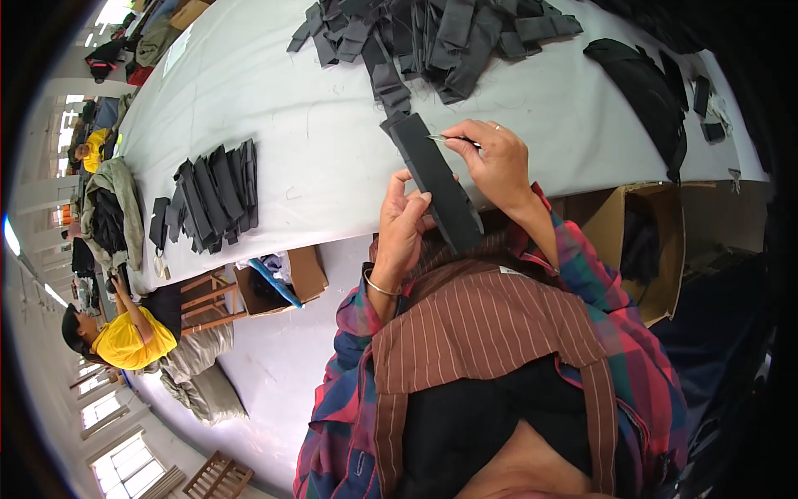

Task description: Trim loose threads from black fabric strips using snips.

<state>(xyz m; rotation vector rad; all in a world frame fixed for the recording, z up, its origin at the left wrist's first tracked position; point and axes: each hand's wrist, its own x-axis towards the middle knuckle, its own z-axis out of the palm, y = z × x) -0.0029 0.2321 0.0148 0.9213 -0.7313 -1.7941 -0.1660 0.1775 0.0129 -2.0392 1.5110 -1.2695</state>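
Note:
My left hand (402, 218) is closed around a flat black fabric strip (434, 183), thumb on top, the strip slanting from the table edge down toward my apron. By the strip's upper right side, my right hand (497, 162) pinches a small pointed metal tool (438, 138) with a silver tip; it looks like thread snips, though most of it is hidden in the fingers. A chain of black fabric pieces (388, 83) runs from the strip's far end up to a large heap of black strips (449, 37).
Black strips (218, 195) lie stacked at the table's left edge. A curved black fabric piece (640, 96) lies at the right. Cardboard boxes (312, 274) stand below the white-covered table (291, 125). A person in yellow (133, 337) works at far left.

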